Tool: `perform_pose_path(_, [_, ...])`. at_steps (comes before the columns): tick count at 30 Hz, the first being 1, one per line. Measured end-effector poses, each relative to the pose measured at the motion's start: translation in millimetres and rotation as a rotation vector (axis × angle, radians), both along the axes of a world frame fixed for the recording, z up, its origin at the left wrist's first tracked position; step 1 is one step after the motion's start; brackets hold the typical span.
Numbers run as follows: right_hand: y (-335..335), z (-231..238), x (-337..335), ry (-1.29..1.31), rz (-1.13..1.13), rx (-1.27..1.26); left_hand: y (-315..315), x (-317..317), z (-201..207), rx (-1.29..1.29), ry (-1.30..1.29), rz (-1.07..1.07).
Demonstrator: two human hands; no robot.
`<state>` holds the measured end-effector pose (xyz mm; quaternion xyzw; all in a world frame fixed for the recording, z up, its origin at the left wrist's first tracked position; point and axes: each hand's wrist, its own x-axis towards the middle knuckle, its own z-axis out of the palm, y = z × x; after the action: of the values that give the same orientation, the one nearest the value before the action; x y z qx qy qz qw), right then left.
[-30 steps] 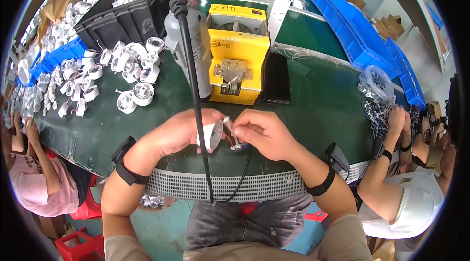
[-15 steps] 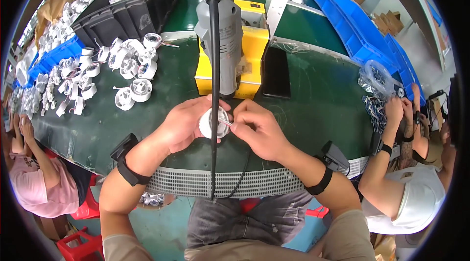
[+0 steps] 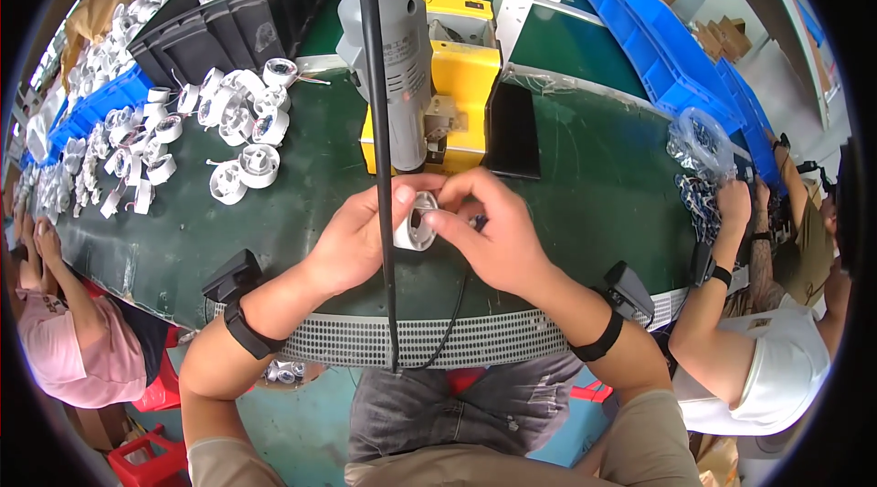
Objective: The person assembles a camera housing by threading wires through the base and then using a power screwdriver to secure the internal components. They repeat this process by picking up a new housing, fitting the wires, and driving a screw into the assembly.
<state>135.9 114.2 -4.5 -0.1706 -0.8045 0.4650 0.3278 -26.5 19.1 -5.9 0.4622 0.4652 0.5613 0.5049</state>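
In front of me, my left hand (image 3: 356,236) is closed round the left side of a white round plastic housing (image 3: 414,236), now tilted with its hollow side toward the right. My right hand (image 3: 498,236) grips its right edge, thumb at the rim and index finger curled behind. A small dark-and-white piece (image 3: 477,223), perhaps a wire end, shows among the right fingers; its kind is unclear. Just beyond my hands, a grey power tool (image 3: 388,67) stands upright against a yellow stand (image 3: 463,103). Its black cable (image 3: 380,149) hangs down in front of my left fingers.
Several white housings with wires (image 3: 242,112) lie left, before a black crate (image 3: 247,35) of white parts. A flat dark panel (image 3: 513,131) lies beside the stand. Blue bins (image 3: 653,53) and bundled wires (image 3: 699,204) are at right. Co-workers sit at both sides.
The housing has moved slightly right and turned from facing up to tilted on edge. My right fingers have shifted from pinching thin wires at its middle to its right rim.
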Motion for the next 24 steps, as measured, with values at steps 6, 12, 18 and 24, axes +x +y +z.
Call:
perform_pose_path(6, [13,18,17,0.018,-0.074,0.616,0,2,-4,0.046,-0.076,0.075])
perform_pose_path(12, [9,23,12,-0.02,-0.081,0.795,-1,1,-4,0.041,-0.155,0.096])
perform_pose_path(18, [17,17,16,0.013,-0.135,0.797,-2,-3,-7,0.056,-0.243,0.045])
perform_pose_path(24, [4,24,20,0.036,0.146,-0.299,-3,-1,-5,0.191,-0.183,0.063])
